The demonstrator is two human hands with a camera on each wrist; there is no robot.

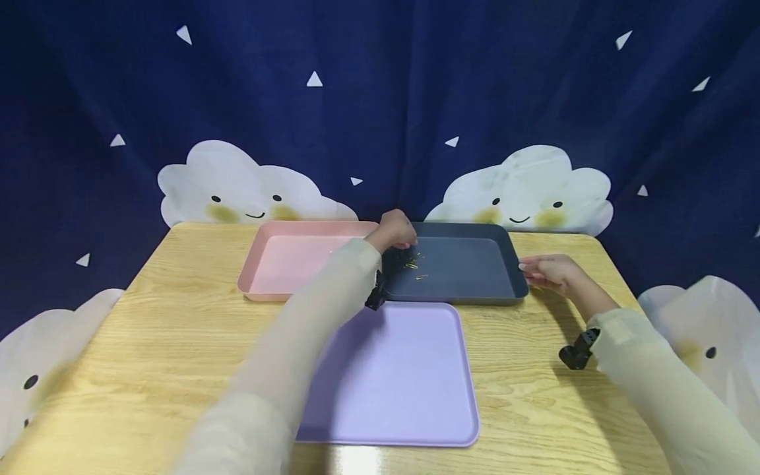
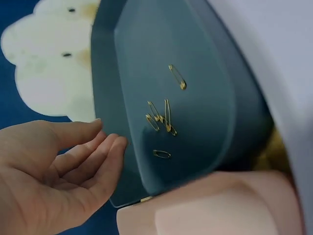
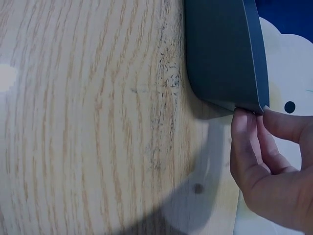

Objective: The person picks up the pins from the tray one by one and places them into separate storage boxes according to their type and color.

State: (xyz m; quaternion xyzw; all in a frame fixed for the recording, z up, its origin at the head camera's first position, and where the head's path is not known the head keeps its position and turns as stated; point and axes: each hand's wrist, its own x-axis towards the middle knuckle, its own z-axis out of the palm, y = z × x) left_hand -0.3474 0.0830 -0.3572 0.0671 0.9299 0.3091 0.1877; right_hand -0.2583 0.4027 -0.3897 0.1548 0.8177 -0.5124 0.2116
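Note:
A dark blue-grey tray point(image 1: 457, 264) stands at the back of the table, and several gold safety pins point(image 2: 167, 115) lie in its left part. Over the tray's back-left side is my left hand point(image 1: 394, 231). In the left wrist view the left hand's thumb and loosely bent fingers point(image 2: 117, 147) show nothing between them, beside the pins. With thumb and fingers, my right hand point(image 1: 549, 272) pinches the right rim of the dark tray. The right wrist view shows the thumb point(image 3: 283, 125) at the rim and the other fingers against the outer wall beneath it.
A pink tray point(image 1: 252, 264) adjoins the dark tray on the left, partly behind my left sleeve point(image 1: 315, 316). In front lies a flat lilac tray point(image 1: 410, 376). The wooden table point(image 1: 148, 343) ends at a dark blue curtain point(image 1: 380, 86) with printed clouds.

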